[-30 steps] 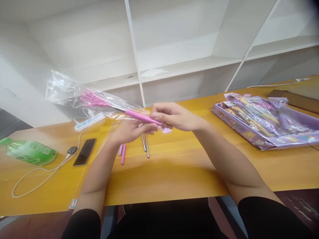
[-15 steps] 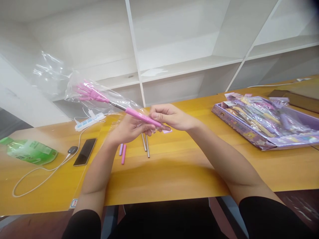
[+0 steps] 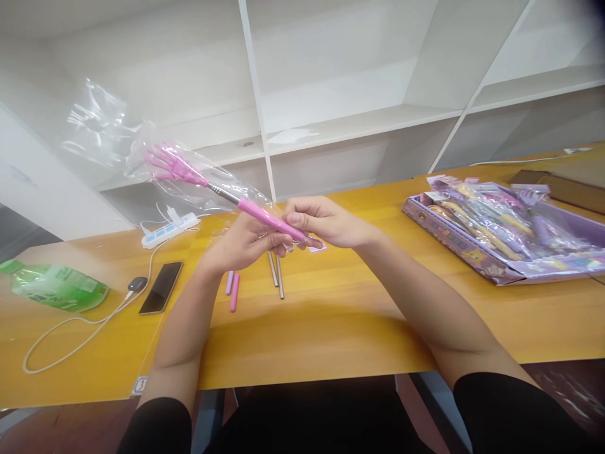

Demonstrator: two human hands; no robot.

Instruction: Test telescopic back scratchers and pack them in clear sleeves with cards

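Note:
A pink back scratcher with a hand-shaped head and a metal shaft lies slanted in the air, its head up to the left. A clear plastic bag surrounds it and trails off beyond the head. My left hand is closed around the pink handle from below. At the handle's lower end, my right hand pinches with thumb and fingers. On the table beneath lie two metal tubes, a pink handle tube and a purple tube, partly behind my left hand.
A purple display box holding several bagged back scratchers stands at the right. To the left lie a green bottle, a phone, a white cable and a power strip. White shelving rises behind the table.
The back scratcher's head and the bag's loose end have tipped slightly upward. Both hands keep their hold in nearly the same place.

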